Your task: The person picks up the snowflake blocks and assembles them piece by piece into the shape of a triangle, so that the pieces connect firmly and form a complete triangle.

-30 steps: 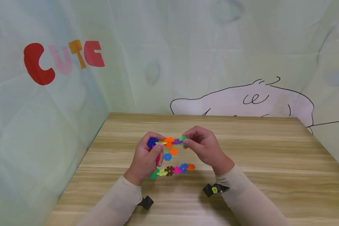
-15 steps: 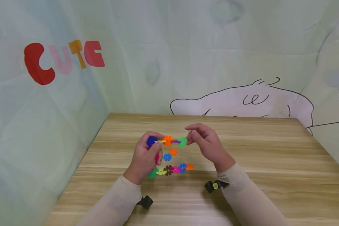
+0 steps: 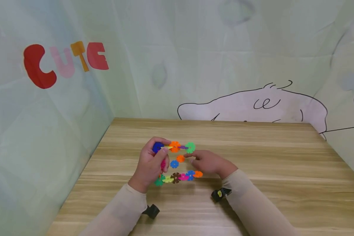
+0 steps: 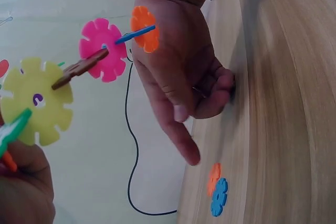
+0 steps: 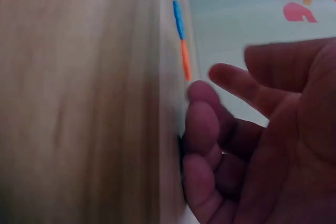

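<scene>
My left hand (image 3: pixel 147 164) pinches a C-shaped chain of interlocking snowflake discs near its dark blue disc (image 3: pixel 157 147). The upper arm of the chain runs through an orange disc (image 3: pixel 174 147) to a light green disc (image 3: pixel 190 147). Its lower arm carries green, yellow, brown (image 3: pixel 175 178), pink, blue and orange discs, seen large from the yellow disc (image 4: pixel 39 100) onward in the left wrist view. On the table lie a loose orange disc (image 3: pixel 180 158) and a blue disc (image 3: pixel 174 164). My right hand (image 3: pixel 209 162) holds nothing, its index finger extended right by the loose orange disc.
The wood-grain table (image 3: pixel 268 157) meets a printed cloth wall at the back and left. Red, pink and orange letters (image 3: pixel 98 55) mark the left wall. A small black camera (image 3: pixel 151 211) sits on the left wrist, another (image 3: pixel 219 194) on the right.
My right hand has let go of the light green disc at the chain's end and moved down to the loose orange disc. The left hand keeps its grip almost in place.
</scene>
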Demonstrator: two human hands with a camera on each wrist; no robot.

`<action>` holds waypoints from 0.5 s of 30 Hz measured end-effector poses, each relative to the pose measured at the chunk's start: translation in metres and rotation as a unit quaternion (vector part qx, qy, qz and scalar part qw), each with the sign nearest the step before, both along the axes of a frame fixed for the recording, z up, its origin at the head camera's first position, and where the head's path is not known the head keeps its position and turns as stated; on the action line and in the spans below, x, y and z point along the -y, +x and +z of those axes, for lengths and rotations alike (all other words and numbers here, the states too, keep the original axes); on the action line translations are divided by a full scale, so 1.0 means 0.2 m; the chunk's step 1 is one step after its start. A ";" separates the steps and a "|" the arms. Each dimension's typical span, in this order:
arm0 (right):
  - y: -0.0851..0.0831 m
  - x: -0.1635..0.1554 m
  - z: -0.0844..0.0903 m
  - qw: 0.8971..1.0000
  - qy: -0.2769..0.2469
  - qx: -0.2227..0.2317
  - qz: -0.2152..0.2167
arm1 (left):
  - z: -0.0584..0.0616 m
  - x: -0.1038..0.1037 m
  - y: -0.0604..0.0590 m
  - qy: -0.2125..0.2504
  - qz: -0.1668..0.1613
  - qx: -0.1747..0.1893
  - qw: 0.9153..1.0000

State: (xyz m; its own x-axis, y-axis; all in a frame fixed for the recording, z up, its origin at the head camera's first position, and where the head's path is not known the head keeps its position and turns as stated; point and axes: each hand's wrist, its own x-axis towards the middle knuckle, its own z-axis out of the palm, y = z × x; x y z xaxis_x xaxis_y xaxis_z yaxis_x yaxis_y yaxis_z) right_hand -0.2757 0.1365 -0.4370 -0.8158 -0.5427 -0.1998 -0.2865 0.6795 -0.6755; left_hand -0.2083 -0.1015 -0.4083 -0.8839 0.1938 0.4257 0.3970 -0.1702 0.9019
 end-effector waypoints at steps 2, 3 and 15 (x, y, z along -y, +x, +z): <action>0.01 0.01 0.01 0.999 0.036 -0.007 0.027 | 0.00 0.00 0.00 0.000 -0.003 -0.001 1.000; 0.02 0.01 0.01 0.998 0.048 -0.009 0.036 | 0.00 0.00 0.00 0.000 -0.004 -0.002 1.000; 0.03 -0.02 0.04 0.997 0.071 -0.034 -0.011 | 0.00 0.00 0.00 -0.006 0.003 0.000 1.000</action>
